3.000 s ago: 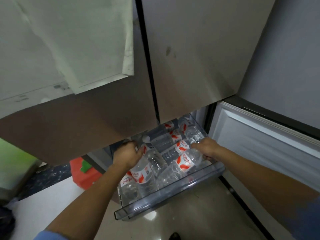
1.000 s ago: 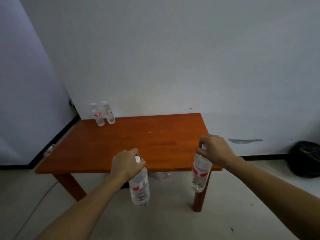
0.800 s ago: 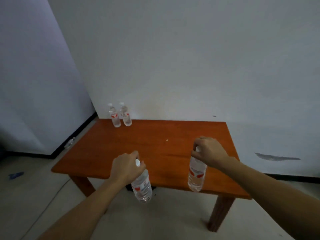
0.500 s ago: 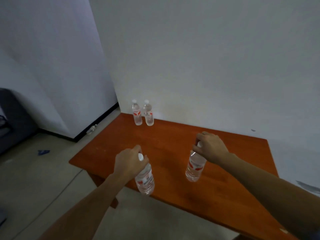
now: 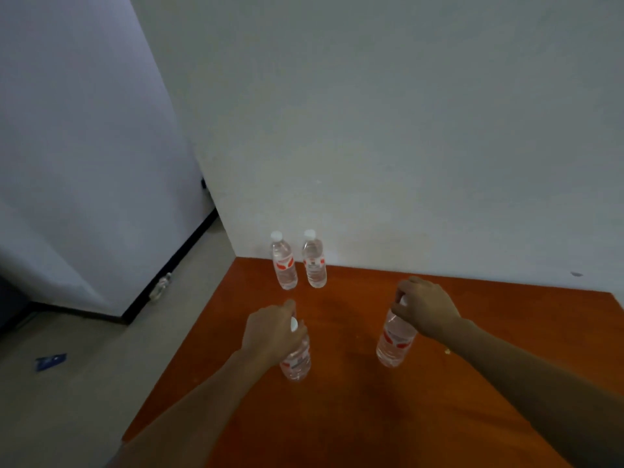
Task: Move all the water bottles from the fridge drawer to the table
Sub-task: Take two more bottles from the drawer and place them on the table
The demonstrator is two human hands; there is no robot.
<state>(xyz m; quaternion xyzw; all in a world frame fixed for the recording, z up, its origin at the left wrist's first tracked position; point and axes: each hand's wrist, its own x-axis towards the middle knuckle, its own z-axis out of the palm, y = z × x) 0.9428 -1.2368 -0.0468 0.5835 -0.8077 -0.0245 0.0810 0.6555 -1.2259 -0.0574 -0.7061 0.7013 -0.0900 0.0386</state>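
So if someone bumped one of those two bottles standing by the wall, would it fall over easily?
Probably fairly easily. The left standing bottle is tall and narrow on a small base, so a knock near its cap may tip it. It looks full, which should steady it a little. Once down on the table, its round body would likely roll.

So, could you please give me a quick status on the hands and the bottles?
Left hand and right hand each grip a bottle by the cap, over the table. Two bottles stand at the far edge. Nothing in the way.
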